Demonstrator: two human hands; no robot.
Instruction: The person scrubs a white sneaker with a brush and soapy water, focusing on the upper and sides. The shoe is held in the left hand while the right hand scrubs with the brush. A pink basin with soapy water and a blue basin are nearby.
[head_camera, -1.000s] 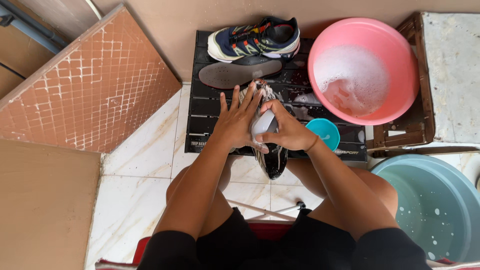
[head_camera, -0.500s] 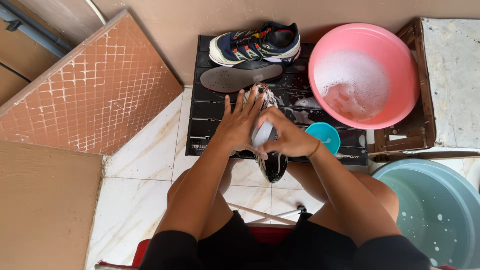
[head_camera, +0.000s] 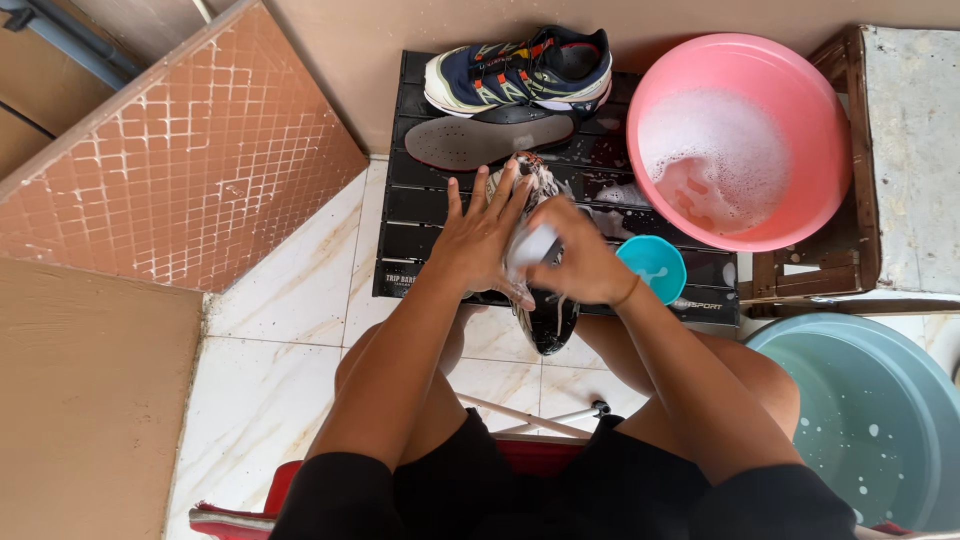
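Near the middle of the frame the person's left hand (head_camera: 482, 243) lies flat on the side of a wet shoe (head_camera: 545, 300), its fingers (head_camera: 503, 197) spread apart and pointing up the frame, steadying the shoe rather than closing round it. The shoe stands on a black slatted platform (head_camera: 420, 235), with its dark end hanging over the platform's lower edge above the pale floor tiles (head_camera: 290, 300). The right hand (head_camera: 578, 262) meets the left from the right side, its fingers curled together and clamped on a small white thing (head_camera: 532, 243) pressed against the shoe; I cannot tell just what that is.

At the top centre a second shoe (head_camera: 520, 70), navy with orange laces, lies on its side on the platform, and a grey insole (head_camera: 488, 138) lies just below it. A pink basin (head_camera: 738, 140) of soapy water stands at the upper right. A little teal bowl (head_camera: 652, 268) sits just beside the right hand. A pale green tub (head_camera: 868, 425) fills the lower right corner. A terracotta tiled slope (head_camera: 190, 170) takes up the upper left.
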